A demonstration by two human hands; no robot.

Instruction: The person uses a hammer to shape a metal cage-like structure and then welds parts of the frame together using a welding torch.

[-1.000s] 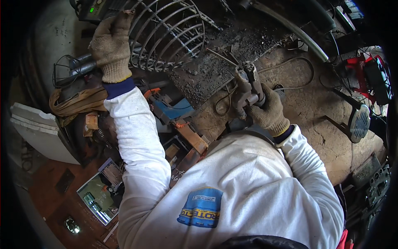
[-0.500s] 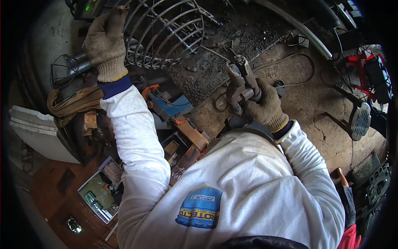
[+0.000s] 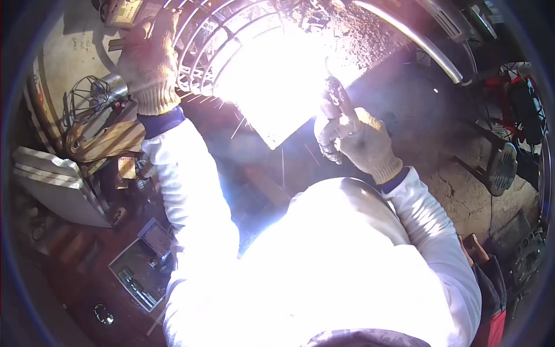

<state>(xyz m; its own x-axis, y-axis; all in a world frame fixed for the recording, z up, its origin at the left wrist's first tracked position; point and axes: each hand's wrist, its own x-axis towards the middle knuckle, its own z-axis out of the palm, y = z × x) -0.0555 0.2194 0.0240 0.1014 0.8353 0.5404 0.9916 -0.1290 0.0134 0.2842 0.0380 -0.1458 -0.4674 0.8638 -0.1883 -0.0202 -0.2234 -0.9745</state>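
Note:
A glare of welding light washes out the middle of the view. It hides the electrode's tip and much of the rounded metal-bar cage (image 3: 206, 88), whose curved bars show at its left side. My left hand (image 3: 149, 69), in a knitted work glove, is closed at the cage's upper left edge; its fingertips are partly lost in shadow and glare. My gloved right hand (image 3: 370, 144) is wrapped round a worn welding electrode holder (image 3: 339, 99), which points up toward the glare. Sparks fly below the cage.
A curved metal tube (image 3: 413, 37) runs across the upper right. Left of my left arm lie folded brown cloth (image 3: 101, 139), a pale slab (image 3: 49, 168) and a tray of small tools (image 3: 136, 277). Another person's red clothing (image 3: 497, 329) shows at lower right.
A bright welding arc has lit up by the cage, with sparks, whitening the cage and my sleeves. The electrode holder has tilted slightly; my left hand has hardly moved.

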